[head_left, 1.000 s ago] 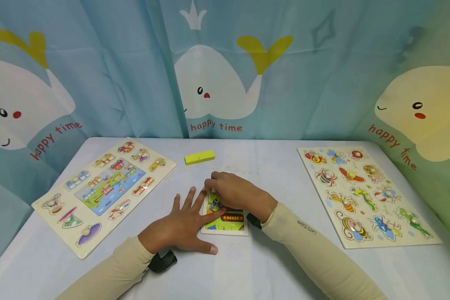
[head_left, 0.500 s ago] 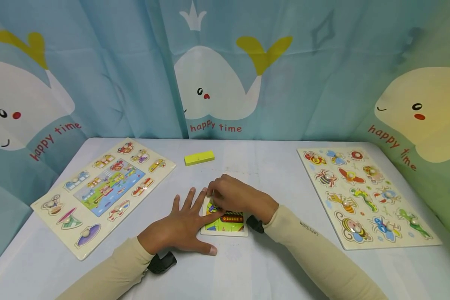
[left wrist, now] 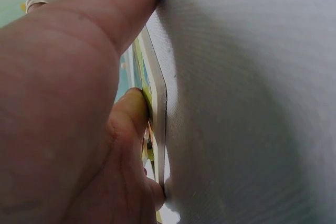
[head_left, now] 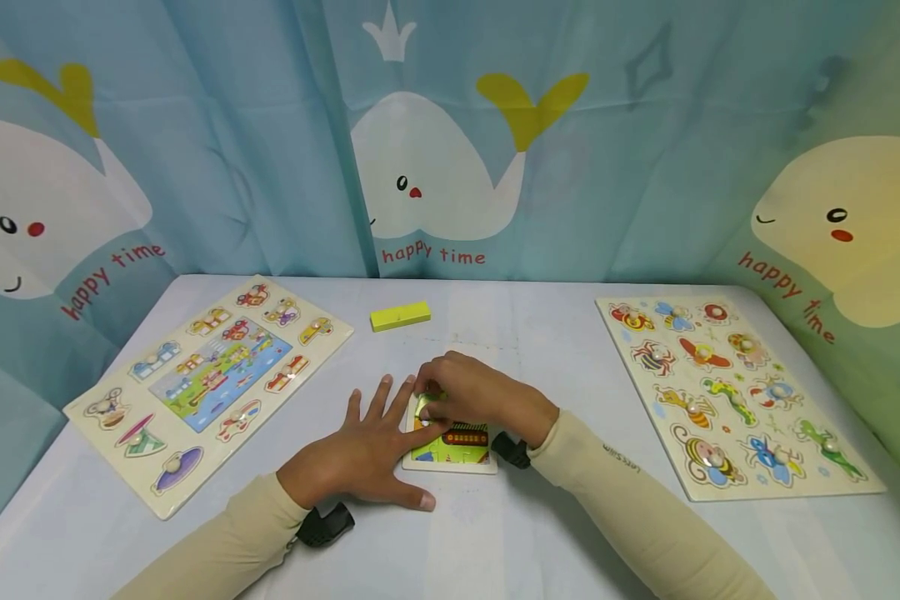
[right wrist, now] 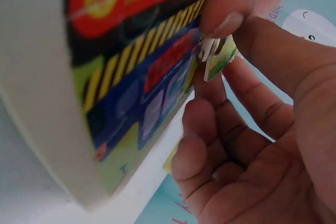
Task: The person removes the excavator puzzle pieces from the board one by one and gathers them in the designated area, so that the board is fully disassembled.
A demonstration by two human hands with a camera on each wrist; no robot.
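A small jigsaw puzzle (head_left: 450,455) with a vehicle picture in a pale frame lies flat at the table's middle. My left hand (head_left: 367,454) is spread beside it, its index finger resting on the picture and its thumb on the cloth. In the left wrist view the frame's edge (left wrist: 159,111) runs past those fingers. Over the puzzle's upper part, my right hand (head_left: 472,392) pinches a small green puzzle piece (right wrist: 223,59) between thumb and fingers. The right wrist view has this piece tilted at the picture's edge; whether it is fully free of the puzzle is hidden.
A yellow block (head_left: 400,317) lies behind the puzzle. To the left is a vehicle peg board (head_left: 195,433), to the right an insect peg board (head_left: 667,442). A whale-print curtain (head_left: 270,167) hangs along the table's back edge.
My right hand has come slightly nearer to me over the puzzle's upper left. A pale, tilted piece now shows under its fingers. The left hand stays in place.
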